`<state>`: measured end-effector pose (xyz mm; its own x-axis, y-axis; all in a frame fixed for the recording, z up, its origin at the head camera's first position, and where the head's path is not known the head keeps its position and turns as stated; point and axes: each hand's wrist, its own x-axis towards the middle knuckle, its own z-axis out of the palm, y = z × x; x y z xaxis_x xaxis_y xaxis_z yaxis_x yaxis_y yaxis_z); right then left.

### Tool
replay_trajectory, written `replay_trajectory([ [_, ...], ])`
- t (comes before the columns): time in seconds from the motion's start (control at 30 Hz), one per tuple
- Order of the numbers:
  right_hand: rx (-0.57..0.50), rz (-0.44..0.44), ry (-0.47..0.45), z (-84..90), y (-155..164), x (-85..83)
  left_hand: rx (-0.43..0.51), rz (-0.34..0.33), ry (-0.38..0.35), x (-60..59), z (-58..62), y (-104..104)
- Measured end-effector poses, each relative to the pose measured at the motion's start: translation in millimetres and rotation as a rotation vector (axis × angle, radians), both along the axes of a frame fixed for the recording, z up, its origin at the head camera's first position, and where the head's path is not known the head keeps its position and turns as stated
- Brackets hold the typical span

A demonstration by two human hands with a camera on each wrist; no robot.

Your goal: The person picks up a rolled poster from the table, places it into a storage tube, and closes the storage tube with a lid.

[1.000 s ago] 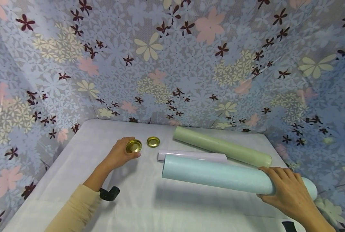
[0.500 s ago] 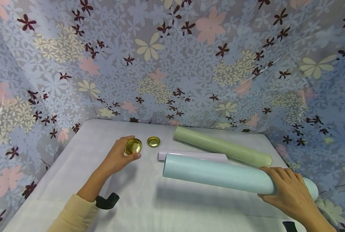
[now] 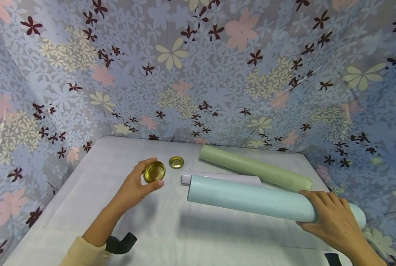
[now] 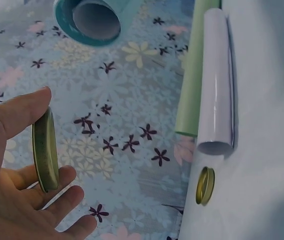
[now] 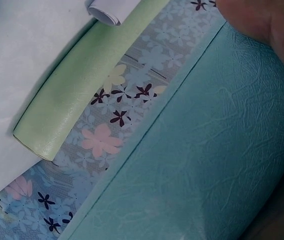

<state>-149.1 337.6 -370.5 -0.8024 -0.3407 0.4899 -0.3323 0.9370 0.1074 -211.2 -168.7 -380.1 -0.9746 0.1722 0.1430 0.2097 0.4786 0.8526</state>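
Observation:
My left hand (image 3: 133, 188) pinches a round gold jar lid (image 3: 154, 172) by its edge, thumb on one side and fingers on the other, raised over the table. In the left wrist view the lid (image 4: 45, 150) appears nearly edge-on. A second gold lid (image 3: 176, 162) lies on the table just beyond. My right hand (image 3: 331, 218) grips a light blue paper roll (image 3: 248, 197) near its right end, holding it above the table with a shadow beneath. The right wrist view shows the blue roll's creased, leathery surface (image 5: 197, 145) up close.
Behind the blue roll lie a thinner white paper roll (image 3: 222, 178), partly covered by it, and a long green roll (image 3: 256, 168) set at a slant. White cloth covers the table (image 3: 171, 236). A flowered curtain (image 3: 198, 74) hangs along the back and sides.
My left hand has drawn slightly nearer and tipped the lid so its hollow side faces the head camera more. The right hand and blue roll have hardly moved.

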Motion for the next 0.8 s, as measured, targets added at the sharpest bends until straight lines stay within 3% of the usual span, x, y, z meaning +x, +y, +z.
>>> replay_trajectory([
  [0.27,-0.002,0.007,0.011,0.8,0,-1.0,0.090,-0.022,-0.012,11.7,2.0,2],
  [0.47,-0.011,0.011,0.009,1.8,1,-1.1,0.139,-0.060,0.022,21.3,1.7,7],
  [0.8,-0.020,0.014,0.016,2.9,1,0.6,0.363,-0.180,0.003,37.5,-3.3,10],
])
